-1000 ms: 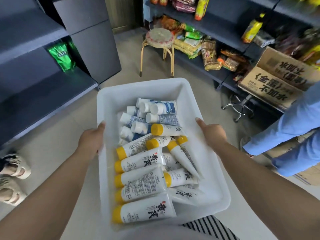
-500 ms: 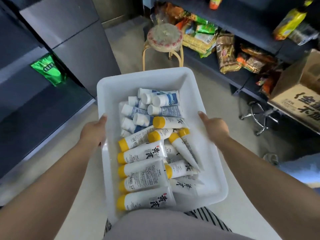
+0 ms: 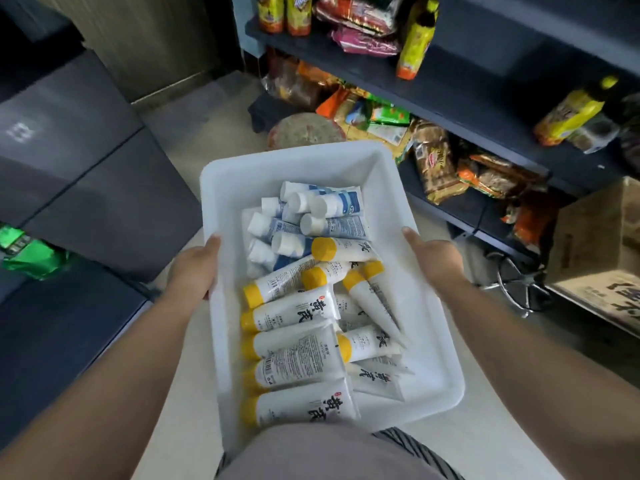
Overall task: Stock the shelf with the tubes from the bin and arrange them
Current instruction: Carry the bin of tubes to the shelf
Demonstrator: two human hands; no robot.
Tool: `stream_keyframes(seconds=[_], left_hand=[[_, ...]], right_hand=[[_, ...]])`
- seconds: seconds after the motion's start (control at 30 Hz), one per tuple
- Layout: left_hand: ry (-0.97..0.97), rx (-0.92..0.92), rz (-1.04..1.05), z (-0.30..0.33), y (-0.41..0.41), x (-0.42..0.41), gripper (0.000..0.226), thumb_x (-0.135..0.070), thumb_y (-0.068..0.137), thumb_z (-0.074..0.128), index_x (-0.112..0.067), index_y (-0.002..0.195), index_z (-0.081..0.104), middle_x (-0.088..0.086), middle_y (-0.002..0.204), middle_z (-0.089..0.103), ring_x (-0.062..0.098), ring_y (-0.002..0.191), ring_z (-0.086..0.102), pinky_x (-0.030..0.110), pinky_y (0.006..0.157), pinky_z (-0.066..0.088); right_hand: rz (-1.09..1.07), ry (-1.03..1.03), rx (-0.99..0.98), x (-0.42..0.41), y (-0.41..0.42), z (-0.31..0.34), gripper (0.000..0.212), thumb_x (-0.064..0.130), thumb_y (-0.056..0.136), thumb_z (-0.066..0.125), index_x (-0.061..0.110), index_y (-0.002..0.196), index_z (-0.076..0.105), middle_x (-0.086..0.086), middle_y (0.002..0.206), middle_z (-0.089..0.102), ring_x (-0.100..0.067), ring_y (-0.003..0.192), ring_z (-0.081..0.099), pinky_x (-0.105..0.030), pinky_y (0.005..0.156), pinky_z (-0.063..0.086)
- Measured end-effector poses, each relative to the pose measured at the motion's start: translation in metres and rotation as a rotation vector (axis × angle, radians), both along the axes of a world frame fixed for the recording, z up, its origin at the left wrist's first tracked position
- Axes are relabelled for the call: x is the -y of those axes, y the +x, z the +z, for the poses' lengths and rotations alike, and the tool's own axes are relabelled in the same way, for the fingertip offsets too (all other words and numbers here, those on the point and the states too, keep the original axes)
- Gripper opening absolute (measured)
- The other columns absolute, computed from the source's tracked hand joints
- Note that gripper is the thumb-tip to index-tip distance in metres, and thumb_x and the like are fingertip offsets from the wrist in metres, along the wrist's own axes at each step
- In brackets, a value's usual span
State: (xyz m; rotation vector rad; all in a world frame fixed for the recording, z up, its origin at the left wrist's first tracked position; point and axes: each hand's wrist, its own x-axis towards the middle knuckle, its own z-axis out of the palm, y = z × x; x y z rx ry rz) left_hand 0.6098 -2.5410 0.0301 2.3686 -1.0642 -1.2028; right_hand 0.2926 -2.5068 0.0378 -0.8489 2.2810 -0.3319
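Now: bin carried between both hands

Left hand (image 3: 194, 268) grips the white bin's (image 3: 221, 188) left rim; right hand (image 3: 437, 259) clamps the right rim. Between them, yellow-capped tubes (image 3: 294, 311) and white-capped tubes (image 3: 325, 206) lie jumbled. Beyond the right hand, stocked shelves (image 3: 450, 98); past the left, dark shelving (image 3: 86, 188) with bare floor (image 3: 197, 129) ahead.

— What's along that right-hand rack?

— Snack packets (image 3: 437, 161) piled on its lower boards, yellow bottles (image 3: 415, 36) lying higher up. A cardboard box (image 3: 602, 244) with printed characters sits at the far right, a metal stool base (image 3: 519, 289) just beside it.

— And to the left?

— A green packet (image 3: 27, 252) lies there. A round stool seat (image 3: 306, 128) shows ahead on the pale floor (image 3: 194, 133).
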Motion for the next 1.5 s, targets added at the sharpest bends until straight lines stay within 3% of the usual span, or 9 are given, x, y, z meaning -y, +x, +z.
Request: stream_keyframes(seconds=[0.17,0.5,0.6,0.7,0.9,1.1,1.23,1.37,1.5], left_hand=[[-0.005,-0.017,-0.005,0.002,0.001,0.11,0.05,-0.057,0.09,0.034,-0.016,0.065,0.049,0.015,0.084,0.059,0.035,0.079,0.061,0.042,0.079,0.053],[0.004,-0.062,0.128,-0.013,-0.016,0.271,0.049,-0.055,0.09,0.039,-0.01,0.084,0.058,0.017,0.096,0.062,0.036,0.087,0.062,0.044,0.086,0.051],[0.016,-0.087,0.221,-0.027,-0.028,0.311,0.058,-0.054,0.088,0.041,-0.001,0.097,0.063,0.015,0.081,0.061,0.032,0.071,0.06,0.04,0.078,0.052],[0.044,-0.047,0.249,-0.043,-0.047,0.342,0.06,-0.049,0.093,0.035,0.004,0.085,0.061,0.014,0.063,0.052,0.03,0.054,0.05,0.046,0.076,0.051],[0.096,-0.089,0.351,-0.101,-0.074,0.388,0.055,-0.042,0.097,0.03,0.004,0.113,0.054,0.032,0.109,0.059,0.044,0.09,0.061,0.041,0.068,0.05],[0.148,-0.124,0.42,-0.138,-0.092,0.418,0.054,-0.042,0.098,0.026,0.002,0.116,0.052,0.029,0.106,0.059,0.042,0.087,0.063,0.052,0.081,0.053],[0.208,-0.195,0.405,-0.161,-0.097,0.421,0.048,-0.043,0.094,0.043,0.003,0.095,0.056,0.02,0.08,0.061,0.034,0.07,0.063,0.045,0.063,0.058],[0.281,-0.224,0.365,-0.184,-0.101,0.42,0.04,-0.03,0.092,0.052,0.01,0.093,0.059,0.025,0.081,0.063,0.026,0.058,0.061,0.029,0.046,0.055],[0.289,-0.254,0.399,-0.194,-0.099,0.425,0.035,-0.027,0.094,0.047,0.006,0.099,0.057,0.026,0.087,0.063,0.023,0.057,0.062,0.026,0.042,0.055]], right_hand=[[0.022,0.034,-0.043,0.104,0.005,0.003,0.063,0.064,0.086,0.041,0.012,0.053,0.029,-0.003,0.054,0.034,-0.018,0.049,0.036,-0.029,0.047,0.025],[0.0,-0.065,0.035,0.29,-0.015,-0.014,0.06,0.061,0.083,0.05,0.013,0.052,0.032,-0.001,0.055,0.037,-0.017,0.05,0.037,-0.03,0.049,0.028],[0.084,-0.019,0.02,0.356,-0.028,-0.03,0.059,0.064,0.084,0.046,0.013,0.055,0.042,-0.001,0.06,0.044,-0.022,0.061,0.045,-0.029,0.062,0.036],[0.206,0.029,-0.026,0.42,-0.041,-0.049,0.062,0.064,0.085,0.043,0.012,0.051,0.039,-0.003,0.058,0.043,-0.023,0.059,0.044,-0.03,0.056,0.031],[0.371,0.055,-0.09,0.535,-0.052,-0.093,0.061,0.065,0.085,0.041,0.012,0.054,0.04,-0.003,0.06,0.044,-0.023,0.062,0.047,-0.027,0.051,0.031],[0.384,0.03,-0.093,0.606,-0.051,-0.138,0.06,0.07,0.075,0.052,0.012,0.064,0.042,-0.002,0.065,0.044,-0.022,0.077,0.05,-0.029,0.065,0.035],[0.489,0.125,-0.105,0.619,-0.054,-0.168,0.064,0.07,0.081,0.042,0.007,0.072,0.049,-0.01,0.077,0.053,-0.029,0.086,0.055,-0.031,0.069,0.038],[0.527,0.19,-0.113,0.622,-0.053,-0.199,0.075,0.065,0.087,0.036,-0.002,0.111,0.058,-0.023,0.115,0.059,-0.037,0.109,0.055,-0.037,0.085,0.043],[0.429,0.208,0.038,0.629,-0.05,-0.208,0.07,0.068,0.082,0.044,0.001,0.094,0.059,-0.012,0.086,0.06,-0.029,0.096,0.057,-0.035,0.08,0.043]])
